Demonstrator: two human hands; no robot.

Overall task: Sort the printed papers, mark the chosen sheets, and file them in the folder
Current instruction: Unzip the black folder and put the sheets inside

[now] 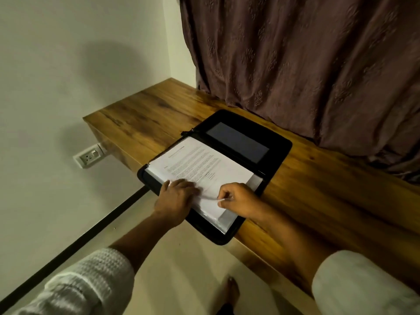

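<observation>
A black zip folder (pixel 276 160) lies open on the wooden desk (pixel 154 114), its near corner hanging over the front edge. A stack of printed papers (pixel 200 160) lies on its near half. My left hand (pixel 175 198) rests flat on the stack's near left edge, fingers straight. My right hand (pixel 236 198) pinches the edge of a thin sheet between thumb and fingers, just above the stack's near right part. The lifted edge is blurred. No pen shows.
A brown curtain (pixel 306 64) hangs behind the desk and drapes onto its back edge. A wall socket (pixel 91 155) sits under the desk's left end. A bare foot (pixel 231 289) stands on the floor below.
</observation>
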